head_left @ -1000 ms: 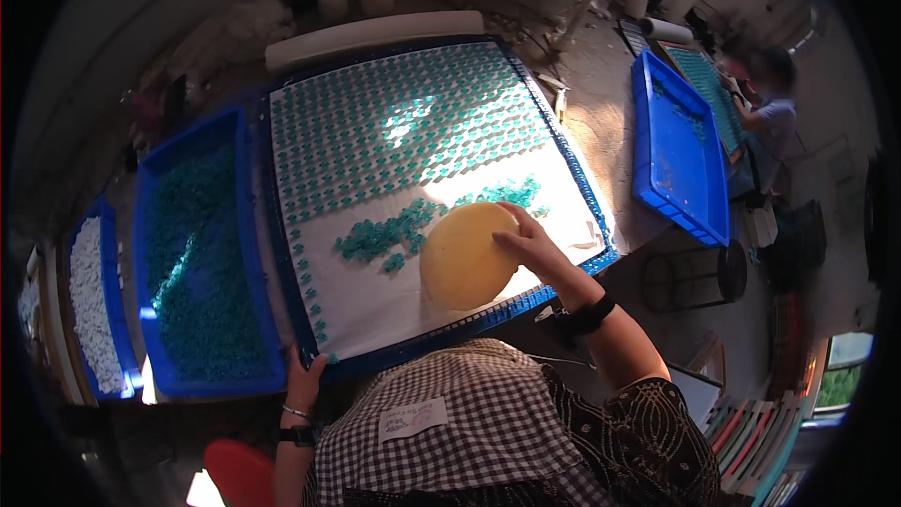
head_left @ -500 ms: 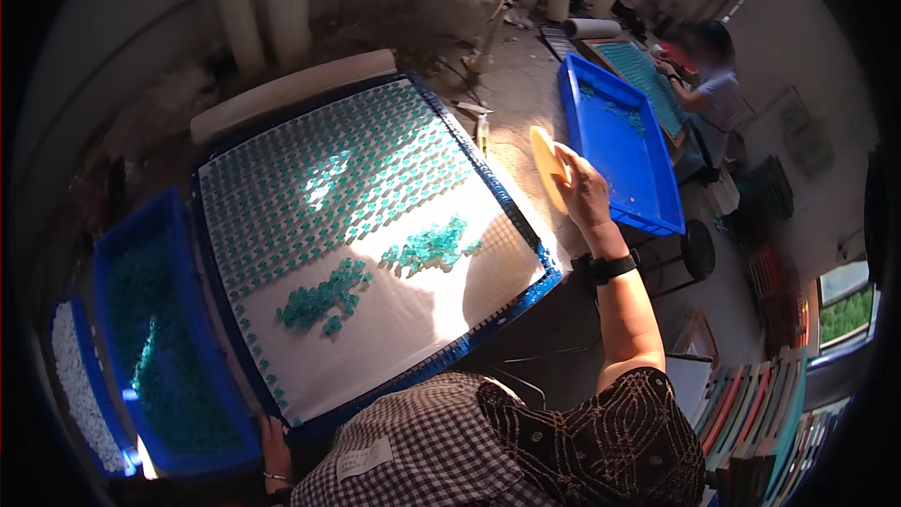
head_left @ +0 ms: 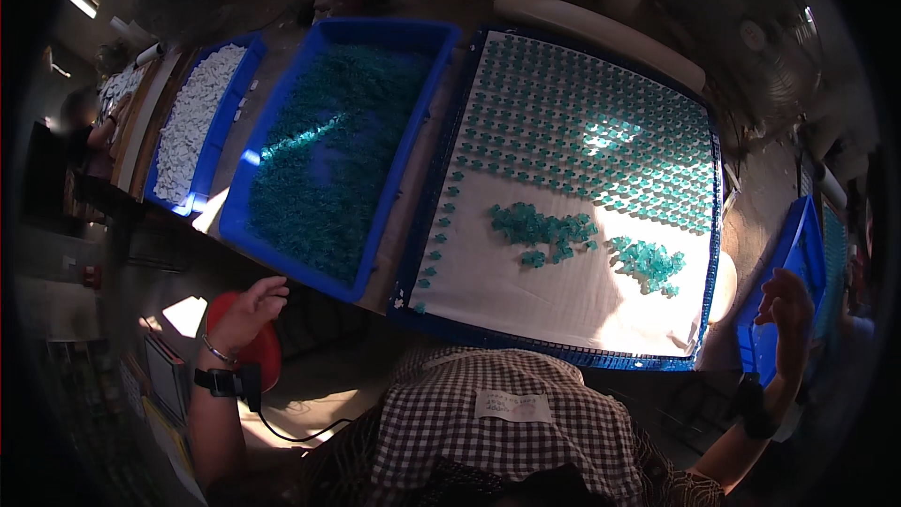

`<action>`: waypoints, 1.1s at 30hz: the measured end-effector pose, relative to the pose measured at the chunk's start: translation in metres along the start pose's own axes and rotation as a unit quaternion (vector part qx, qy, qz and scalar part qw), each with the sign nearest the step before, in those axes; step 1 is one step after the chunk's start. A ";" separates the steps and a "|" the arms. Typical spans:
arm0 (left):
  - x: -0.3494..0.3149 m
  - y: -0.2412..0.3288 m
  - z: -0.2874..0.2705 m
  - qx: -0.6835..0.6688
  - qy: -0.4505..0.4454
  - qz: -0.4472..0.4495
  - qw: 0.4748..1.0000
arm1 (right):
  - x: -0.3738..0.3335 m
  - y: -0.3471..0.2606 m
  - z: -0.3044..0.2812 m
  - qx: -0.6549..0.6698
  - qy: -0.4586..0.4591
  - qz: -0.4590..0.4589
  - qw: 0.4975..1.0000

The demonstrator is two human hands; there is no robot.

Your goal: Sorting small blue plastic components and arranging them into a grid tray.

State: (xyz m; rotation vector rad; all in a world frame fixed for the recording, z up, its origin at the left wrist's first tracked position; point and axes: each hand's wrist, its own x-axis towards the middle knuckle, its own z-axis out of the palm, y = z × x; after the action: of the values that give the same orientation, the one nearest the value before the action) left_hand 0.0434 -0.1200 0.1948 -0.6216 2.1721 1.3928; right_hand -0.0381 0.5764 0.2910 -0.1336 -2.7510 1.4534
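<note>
My left hand (head_left: 249,314) hovers near the front corner of a deep blue tray (head_left: 246,216), fingers apart and slightly bent, holding nothing. The tray holds a mass of small teal pieces (head_left: 324,197). To its right lies a blue-edged board (head_left: 535,343) covered in a white sheet (head_left: 488,286). Rows of teal pieces (head_left: 572,103) cover its far part, and one column runs down its left side. Nearer sit two loose heaps, one left (head_left: 542,227) and one right (head_left: 648,263). Beside the board's right edge is a pale yellow oval disc (head_left: 723,289). My right hand (head_left: 786,305) is raised right of it, fingers loosely curled and apart, with nothing visible in them.
A blue tray of white pieces (head_left: 197,122) stands at the far left, with a person (head_left: 94,136) beyond it. Another blue tray (head_left: 798,244) lies at the right, partly behind my right hand. A pale roll (head_left: 601,33) borders the board's far edge. A red stool (head_left: 246,343) stands below my left hand.
The view has swung left. My right hand has let go of the yellow disc, which now rests by the board's edge. My left hand has left the board's near left corner and is raised.
</note>
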 end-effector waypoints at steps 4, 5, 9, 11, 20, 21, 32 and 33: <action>0.062 -0.027 -0.044 0.214 0.170 0.094 0.957 | 0.000 -0.090 0.082 0.071 -0.044 -0.138 0.987; 0.078 -0.040 -0.053 0.263 0.163 0.102 0.945 | 0.012 -0.117 0.109 0.032 -0.143 -0.118 0.982; 0.135 -0.067 -0.058 0.377 0.126 0.145 0.906 | 0.044 -0.110 0.212 -0.094 -0.346 -0.148 0.922; 0.156 -0.059 -0.047 0.383 0.110 0.167 0.902 | 0.055 -0.079 0.259 -0.145 -0.303 -0.162 0.928; 0.147 -0.067 -0.025 0.385 0.157 0.244 0.876 | 0.056 0.000 0.395 -0.299 0.004 -0.121 0.947; 0.145 -0.066 -0.023 0.368 0.168 0.260 0.877 | 0.052 0.003 0.395 -0.285 0.009 -0.117 0.951; 0.119 -0.075 -0.032 0.173 0.286 0.259 0.906 | 0.020 -0.030 0.365 -0.264 -0.046 -0.155 0.951; 0.114 -0.075 -0.032 0.126 0.315 0.265 0.903 | 0.022 -0.025 0.357 -0.240 -0.042 -0.158 0.957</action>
State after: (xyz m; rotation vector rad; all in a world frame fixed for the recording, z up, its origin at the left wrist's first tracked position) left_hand -0.0048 -0.1909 0.0842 -0.4296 3.1675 1.2156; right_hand -0.0843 0.2704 0.1094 0.3512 -2.9575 0.7184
